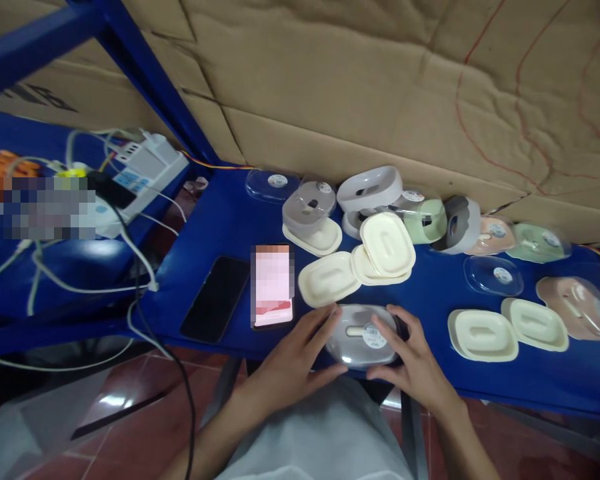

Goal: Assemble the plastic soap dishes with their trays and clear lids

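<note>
At the front edge of the smooth blue table [220, 217], I hold a smooth grey box [347, 348] that looks plastic, its clear plastic lid [356, 316] all shiny, near smooth cream plastic trays [329, 280], with dull, wrinkly cardboard [330, 87] along the back edge.

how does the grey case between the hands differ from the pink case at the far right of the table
Colour: the grey case is grey, the pink case a pale pink.
Contact: the left hand and right hand are on the grey case; no hand touches the pink case.
Both are oblong with rounded corners, and each has a clear cover.
</note>
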Motion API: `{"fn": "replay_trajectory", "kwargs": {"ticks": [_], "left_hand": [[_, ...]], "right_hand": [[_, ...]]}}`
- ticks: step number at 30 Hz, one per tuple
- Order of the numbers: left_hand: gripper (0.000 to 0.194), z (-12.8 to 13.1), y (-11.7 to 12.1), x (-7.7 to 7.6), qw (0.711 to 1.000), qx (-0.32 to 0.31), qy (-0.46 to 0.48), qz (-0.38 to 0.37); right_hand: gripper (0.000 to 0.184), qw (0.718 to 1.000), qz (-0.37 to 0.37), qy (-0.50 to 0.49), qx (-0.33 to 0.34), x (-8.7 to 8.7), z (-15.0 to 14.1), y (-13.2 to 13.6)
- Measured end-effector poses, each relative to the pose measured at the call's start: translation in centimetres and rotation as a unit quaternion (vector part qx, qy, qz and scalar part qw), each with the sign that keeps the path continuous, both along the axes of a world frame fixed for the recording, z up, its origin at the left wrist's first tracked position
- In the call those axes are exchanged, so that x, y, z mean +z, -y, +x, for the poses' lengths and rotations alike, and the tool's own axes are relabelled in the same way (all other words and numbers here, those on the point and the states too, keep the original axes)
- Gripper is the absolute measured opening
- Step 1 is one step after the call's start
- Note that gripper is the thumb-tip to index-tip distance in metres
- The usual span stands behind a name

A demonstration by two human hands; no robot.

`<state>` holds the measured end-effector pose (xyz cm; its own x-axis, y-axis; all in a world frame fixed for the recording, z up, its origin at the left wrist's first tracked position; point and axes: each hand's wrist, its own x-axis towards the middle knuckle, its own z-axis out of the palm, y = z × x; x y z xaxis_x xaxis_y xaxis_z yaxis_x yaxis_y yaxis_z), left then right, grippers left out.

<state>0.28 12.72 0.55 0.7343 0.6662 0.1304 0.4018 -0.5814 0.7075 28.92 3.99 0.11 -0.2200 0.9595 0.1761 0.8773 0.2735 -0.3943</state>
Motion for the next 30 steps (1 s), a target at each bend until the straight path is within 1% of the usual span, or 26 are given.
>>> {"fn": "replay_trajectory", "kwargs": {"ticks": [1,3,7,11,13,14,15,16,17,18,19,20,22,23,25,27,30], "left_hand": [[0.093,0.1,0.0,-0.1,1.0,-0.003,0.001,0.003],[0.09,0.0,0.0,-0.2,1.0,-0.009,0.003,0.007],[0.087,-0.7,0.0,-0.3,1.0,-0.022,0.006,-0.017],[0.089,-1.2,0.1,0.1,0.998,-0.028,0.004,-0.05],[0.089,-1.3,0.2,0.3,0.998,-0.031,0.006,-0.046],[0.085,-1.5,0.2,0.5,0.999,-0.025,0.012,-0.033],[0.078,-1.8,0.1,0.7,1.0,-0.004,0.02,-0.01],[0.07,-2.2,-0.1,0.9,0.999,0.038,0.029,0.023],[0.063,-2.9,-0.5,1.1,0.993,0.097,0.032,0.063],[0.058,-3.7,-1.1,1.3,0.98,0.17,0.029,0.105],[0.057,-4.7,-1.7,1.4,0.959,0.247,0.01,0.141],[0.06,-5.8,-2.5,1.5,0.939,0.302,-0.027,0.161],[0.072,-8.0,-4.0,1.5,0.907,0.375,-0.106,0.159],[0.079,-9.0,-4.7,1.4,0.894,0.398,-0.146,0.142],[0.086,-10.4,-5.6,1.1,0.882,0.412,-0.21,0.089],[0.088,-11.0,-6.2,0.8,0.882,0.4,-0.241,0.057],[0.089,-11.0,-6.6,0.4,0.889,0.383,-0.245,0.059]], "right_hand": [[0.095,1.0,0.0,0.002,0.002,0.0,0.1,0.0],[0.091,1.0,0.005,0.011,0.014,0.2,0.0,0.0],[0.079,0.997,0.017,0.019,0.073,0.6,-0.4,0.0],[0.073,0.993,0.036,0.044,0.106,0.9,-0.7,0.0],[0.072,0.991,0.041,0.05,0.118,0.8,-0.7,0.0],[0.072,0.991,0.041,0.051,0.121,0.8,-0.7,0.0],[0.071,0.991,0.04,0.05,0.12,0.7,-0.7,0.0],[0.071,0.991,0.04,0.047,0.117,0.6,-0.7,0.0],[0.07,0.992,0.042,0.044,0.112,0.5,-0.7,0.0],[0.068,0.993,0.044,0.039,0.105,0.4,-0.8,0.1],[0.067,0.994,0.046,0.035,0.098,0.3,-0.8,0.2],[0.066,0.994,0.045,0.031,0.091,0.2,-0.8,0.3],[0.066,0.996,0.041,0.025,0.077,0.1,-0.8,0.5],[0.067,0.997,0.038,0.022,0.07,0.1,-0.7,0.5],[0.068,0.998,0.033,0.018,0.06,0.3,-0.6,0.6],[0.07,0.998,0.021,0.02,0.052,0.8,-0.5,0.5],[0.07,0.998,0.0,0.033,0.049,1.4,-0.3,0.5]]}}
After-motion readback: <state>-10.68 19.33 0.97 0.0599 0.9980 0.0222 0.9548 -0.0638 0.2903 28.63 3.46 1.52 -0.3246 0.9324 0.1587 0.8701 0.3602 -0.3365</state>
